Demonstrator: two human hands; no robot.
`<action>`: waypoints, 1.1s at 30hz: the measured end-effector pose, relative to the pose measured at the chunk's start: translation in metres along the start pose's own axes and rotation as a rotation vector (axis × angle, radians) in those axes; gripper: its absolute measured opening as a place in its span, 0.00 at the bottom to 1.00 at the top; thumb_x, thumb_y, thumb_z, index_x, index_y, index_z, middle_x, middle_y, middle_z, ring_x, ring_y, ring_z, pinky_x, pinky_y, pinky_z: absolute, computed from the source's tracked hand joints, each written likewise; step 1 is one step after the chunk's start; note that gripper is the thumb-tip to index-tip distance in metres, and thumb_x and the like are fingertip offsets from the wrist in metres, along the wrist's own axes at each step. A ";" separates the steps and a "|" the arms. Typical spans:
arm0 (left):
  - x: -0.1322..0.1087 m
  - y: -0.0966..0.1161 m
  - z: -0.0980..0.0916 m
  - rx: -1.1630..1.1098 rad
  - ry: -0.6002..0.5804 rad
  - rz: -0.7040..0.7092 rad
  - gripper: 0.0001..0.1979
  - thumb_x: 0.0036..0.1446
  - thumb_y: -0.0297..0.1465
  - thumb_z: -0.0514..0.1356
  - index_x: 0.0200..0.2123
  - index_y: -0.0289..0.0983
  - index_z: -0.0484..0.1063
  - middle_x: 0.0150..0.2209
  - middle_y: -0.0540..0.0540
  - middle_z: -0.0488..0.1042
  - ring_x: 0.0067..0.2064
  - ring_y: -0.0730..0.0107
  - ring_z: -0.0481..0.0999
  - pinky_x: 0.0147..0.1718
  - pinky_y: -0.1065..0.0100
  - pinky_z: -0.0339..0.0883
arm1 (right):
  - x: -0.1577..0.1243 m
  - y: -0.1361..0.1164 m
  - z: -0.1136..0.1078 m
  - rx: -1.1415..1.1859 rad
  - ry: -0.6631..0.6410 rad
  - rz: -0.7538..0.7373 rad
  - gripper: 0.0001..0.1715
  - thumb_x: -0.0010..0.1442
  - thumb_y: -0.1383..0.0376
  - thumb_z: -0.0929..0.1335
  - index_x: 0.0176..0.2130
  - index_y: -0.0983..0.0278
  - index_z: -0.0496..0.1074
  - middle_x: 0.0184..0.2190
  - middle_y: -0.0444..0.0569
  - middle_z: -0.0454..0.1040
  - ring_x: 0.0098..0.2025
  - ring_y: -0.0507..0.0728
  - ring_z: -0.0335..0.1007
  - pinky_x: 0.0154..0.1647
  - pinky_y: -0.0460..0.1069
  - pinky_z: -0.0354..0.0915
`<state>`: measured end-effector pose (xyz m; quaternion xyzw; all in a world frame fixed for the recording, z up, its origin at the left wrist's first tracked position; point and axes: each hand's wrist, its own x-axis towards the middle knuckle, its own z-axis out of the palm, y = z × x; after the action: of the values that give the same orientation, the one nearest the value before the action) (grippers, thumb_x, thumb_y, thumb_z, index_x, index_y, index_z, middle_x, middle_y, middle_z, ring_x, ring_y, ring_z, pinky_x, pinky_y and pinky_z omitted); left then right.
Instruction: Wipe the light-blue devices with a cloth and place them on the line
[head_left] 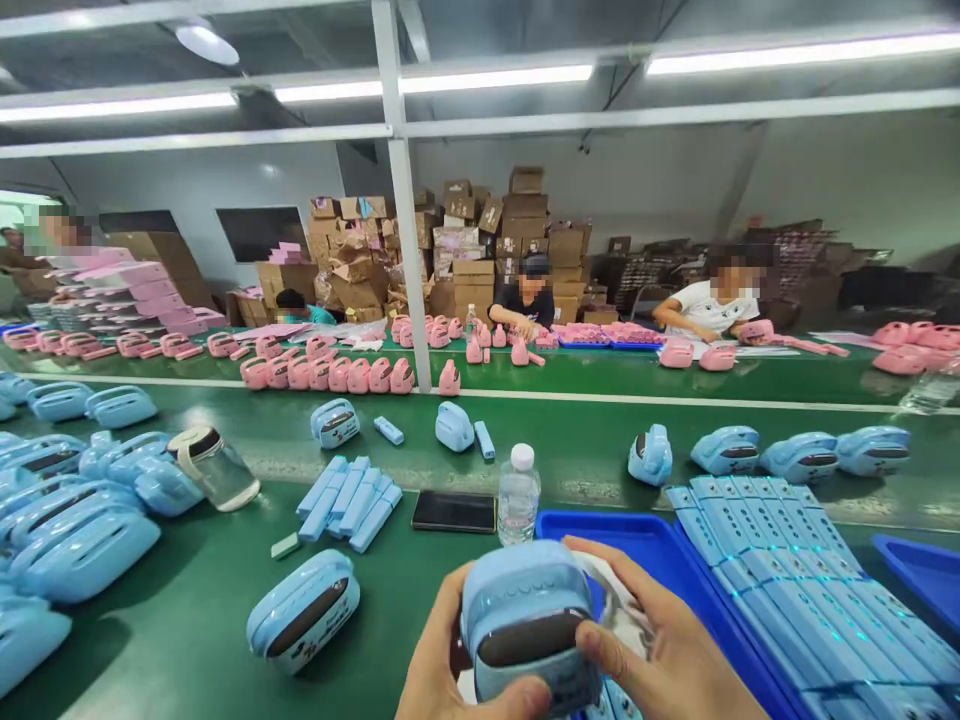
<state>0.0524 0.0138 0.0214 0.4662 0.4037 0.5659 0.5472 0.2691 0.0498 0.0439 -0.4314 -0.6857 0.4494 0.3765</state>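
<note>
Both hands hold a light blue plastic housing point(531, 600) with a dark glossy window on its front, low in the middle of the view. My left hand point(442, 650) wraps its left side, thumb along the lower front. My right hand point(660, 640) grips the right side, thumb at the end of the dark window. A white cloth point(619, 600) is bunched between my right hand and the housing. Another blue housing point(304, 612) with a dark window and printed markings lies on the green table to the left. Its exact kind I cannot tell.
A water bottle point(518, 497) and a phone point(454, 511) stand and lie beyond my hands. Blue bars point(349, 498) lie left of them. A blue tray point(622, 528) and rows of blue bars point(795, 580) are at right. Blue housings point(82, 550) crowd the left. Co-workers point(525, 300) sit opposite.
</note>
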 end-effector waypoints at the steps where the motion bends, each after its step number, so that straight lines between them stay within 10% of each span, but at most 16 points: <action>1: -0.002 0.005 -0.001 -0.003 -0.008 -0.006 0.42 0.42 0.50 0.76 0.58 0.41 0.72 0.51 0.39 0.84 0.51 0.47 0.83 0.50 0.60 0.74 | -0.001 0.005 0.006 0.114 -0.030 0.023 0.42 0.62 0.41 0.73 0.67 0.52 0.64 0.62 0.49 0.75 0.62 0.64 0.73 0.61 0.51 0.70; 23: -0.013 0.017 0.009 0.031 0.135 0.012 0.35 0.46 0.44 0.75 0.56 0.43 0.69 0.47 0.45 0.85 0.47 0.55 0.84 0.46 0.63 0.76 | 0.005 0.007 0.033 0.372 -0.084 -0.063 0.38 0.62 0.44 0.75 0.63 0.59 0.71 0.54 0.51 0.79 0.56 0.68 0.73 0.55 0.55 0.70; 27: -0.011 0.023 -0.001 -0.010 -0.003 -0.002 0.34 0.51 0.47 0.72 0.59 0.41 0.71 0.54 0.40 0.81 0.53 0.50 0.81 0.52 0.59 0.75 | 0.006 0.007 0.040 0.368 -0.090 -0.052 0.37 0.63 0.45 0.74 0.63 0.59 0.71 0.56 0.52 0.78 0.56 0.68 0.72 0.56 0.55 0.69; 33: -0.015 0.018 -0.020 -0.144 0.080 -0.167 0.39 0.46 0.48 0.76 0.59 0.42 0.69 0.52 0.38 0.82 0.51 0.47 0.82 0.48 0.55 0.76 | 0.015 0.014 0.051 0.598 0.144 0.187 0.33 0.65 0.42 0.70 0.57 0.61 0.74 0.42 0.51 0.83 0.41 0.63 0.79 0.37 0.52 0.73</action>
<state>0.0278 -0.0016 0.0324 0.3674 0.4209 0.5641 0.6080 0.2211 0.0521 0.0169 -0.3936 -0.4520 0.6320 0.4913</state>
